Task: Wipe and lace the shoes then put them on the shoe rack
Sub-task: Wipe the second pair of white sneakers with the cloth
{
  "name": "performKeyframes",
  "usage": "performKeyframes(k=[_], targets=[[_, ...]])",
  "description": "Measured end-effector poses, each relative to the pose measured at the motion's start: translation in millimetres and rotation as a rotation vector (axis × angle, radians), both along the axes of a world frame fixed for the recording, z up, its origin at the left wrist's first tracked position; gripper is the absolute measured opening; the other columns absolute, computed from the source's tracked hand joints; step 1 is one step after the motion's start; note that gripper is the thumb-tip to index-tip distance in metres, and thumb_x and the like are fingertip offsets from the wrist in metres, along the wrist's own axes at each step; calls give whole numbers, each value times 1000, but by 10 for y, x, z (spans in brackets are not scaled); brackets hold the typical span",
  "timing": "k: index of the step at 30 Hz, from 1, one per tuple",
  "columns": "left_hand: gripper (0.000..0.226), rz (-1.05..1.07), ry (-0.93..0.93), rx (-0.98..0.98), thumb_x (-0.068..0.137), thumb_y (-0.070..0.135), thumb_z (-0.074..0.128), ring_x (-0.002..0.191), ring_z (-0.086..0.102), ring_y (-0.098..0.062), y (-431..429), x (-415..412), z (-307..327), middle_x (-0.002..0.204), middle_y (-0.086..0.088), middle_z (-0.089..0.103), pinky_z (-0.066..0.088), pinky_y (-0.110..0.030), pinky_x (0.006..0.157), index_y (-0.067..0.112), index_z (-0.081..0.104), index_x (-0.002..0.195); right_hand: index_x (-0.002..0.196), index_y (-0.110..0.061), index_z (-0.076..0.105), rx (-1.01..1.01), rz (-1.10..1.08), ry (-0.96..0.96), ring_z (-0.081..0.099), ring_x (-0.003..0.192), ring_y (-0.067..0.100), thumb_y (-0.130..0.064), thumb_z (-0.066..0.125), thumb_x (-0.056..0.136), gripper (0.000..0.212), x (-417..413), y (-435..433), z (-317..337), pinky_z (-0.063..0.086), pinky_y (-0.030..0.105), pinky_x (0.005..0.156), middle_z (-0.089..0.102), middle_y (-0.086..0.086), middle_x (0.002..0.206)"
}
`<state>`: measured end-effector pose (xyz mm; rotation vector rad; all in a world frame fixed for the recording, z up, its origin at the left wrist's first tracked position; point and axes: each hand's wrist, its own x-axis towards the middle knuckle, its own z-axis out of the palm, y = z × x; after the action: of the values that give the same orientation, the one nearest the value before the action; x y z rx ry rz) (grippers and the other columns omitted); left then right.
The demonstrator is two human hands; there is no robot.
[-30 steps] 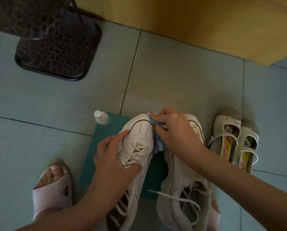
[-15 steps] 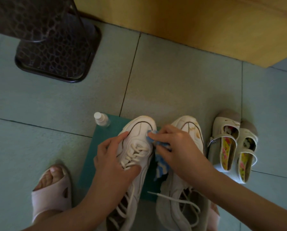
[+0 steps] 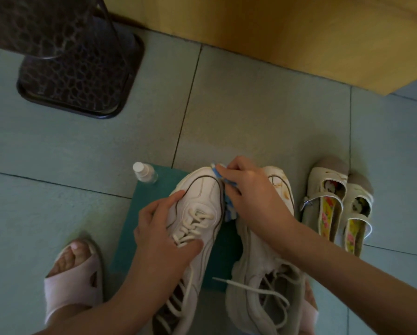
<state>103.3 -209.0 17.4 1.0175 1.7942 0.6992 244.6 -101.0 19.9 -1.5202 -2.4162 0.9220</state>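
Smooth, faintly glossy white sneaker (image 3: 197, 204); blue-and-white cloth (image 3: 228, 211); matt floor tiles (image 3: 251, 112); clear plastic bottle (image 3: 145, 174); wood panel (image 3: 299, 37).

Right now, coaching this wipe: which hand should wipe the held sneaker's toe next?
Right: the right hand pinches the blue cloth at the toe; the left hand grips the sneaker, steadying it.

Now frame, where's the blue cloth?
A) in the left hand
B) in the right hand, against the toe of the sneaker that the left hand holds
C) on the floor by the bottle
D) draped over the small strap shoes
B: the right hand pinches the blue cloth against the toe edge of the white sneaker, which the left hand grips over the laces.
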Motion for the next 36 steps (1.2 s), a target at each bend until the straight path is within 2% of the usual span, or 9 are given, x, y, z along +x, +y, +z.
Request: performKeyframes(k=[5, 8, 10, 15, 22, 27, 30, 33, 36], targets=[[70, -3, 4, -9, 54, 29, 68, 113, 38, -16, 6, 5, -9, 117, 11, 32, 32, -26, 93, 63, 33, 103, 111, 5, 59, -111, -42, 58, 42, 68, 4, -14, 44, 97, 28, -4, -52, 57, 33, 14, 64, 52, 13, 88], [71, 8, 20, -5, 49, 31, 62, 113, 39, -17, 9, 7, -24, 117, 9, 33, 36, -30, 98, 63, 33, 104, 121, 0, 57, -76, 36, -7, 49, 93, 23, -7, 42, 95, 31, 30, -138, 141, 36, 28, 79, 53, 15, 106], [70, 7, 24, -3, 49, 31, 62, 112, 40, -17, 9, 10, -26, 117, 9, 33, 36, -30, 97, 62, 33, 104, 123, -2, 57, -78, 42, -16, 49, 96, 26, -6, 42, 94, 33, 57, -187, 176, 36, 31, 80, 53, 15, 108], [69, 5, 29, 14, 45, 38, 62, 111, 40, -13, 16, 8, -7, 117, 9, 34, 33, -24, 94, 61, 34, 104, 123, -12, 60, -159, 59, 33, 43, 76, 6, -11, 47, 94, 31, 141, -224, 199, 32, 6, 68, 47, -4, 90], [69, 1, 6, 3, 48, 31, 63, 112, 40, -14, 4, -4, -1, 117, 9, 35, 33, -25, 95, 60, 38, 105, 122, -16, 62, -20, -124, 89, 51, 70, 6, -3, 52, 92, 34, 120, 160, 236, 36, 3, 63, 52, 2, 96], [70, 11, -5, -7, 49, 31, 64, 113, 39, -16, 12, 8, 26, 119, 9, 34, 34, -27, 94, 64, 34, 104, 123, -9, 60, -16, 8, 16, 49, 89, 21, -11, 48, 95, 31, -93, 127, 50, 36, 23, 75, 51, 13, 106], [69, 28, -26, -7, 54, 28, 71, 113, 39, -16, 8, 10, 21, 120, 9, 35, 35, -27, 95, 62, 36, 103, 122, -2, 58, -19, -26, 13, 50, 90, 24, -15, 45, 97, 31, -69, 17, 44, 35, 23, 74, 48, 10, 99], [71, 45, -27, 10, 51, 27, 70, 111, 39, -13, 15, 10, 30, 119, 7, 35, 34, -26, 95, 62, 35, 103, 126, -5, 54, -32, -22, -12, 48, 96, 27, -9, 40, 95, 34, -56, -44, 78, 37, 29, 79, 48, 14, 109], [78, 47, -33, 22, 62, 8, 78, 110, 39, -13, 15, 20, 30, 119, 5, 36, 33, -25, 94, 60, 36, 102, 127, -4, 52, -55, -25, -33, 47, 98, 29, -3, 39, 94, 36, -68, -96, 131, 39, 34, 82, 48, 16, 114]])
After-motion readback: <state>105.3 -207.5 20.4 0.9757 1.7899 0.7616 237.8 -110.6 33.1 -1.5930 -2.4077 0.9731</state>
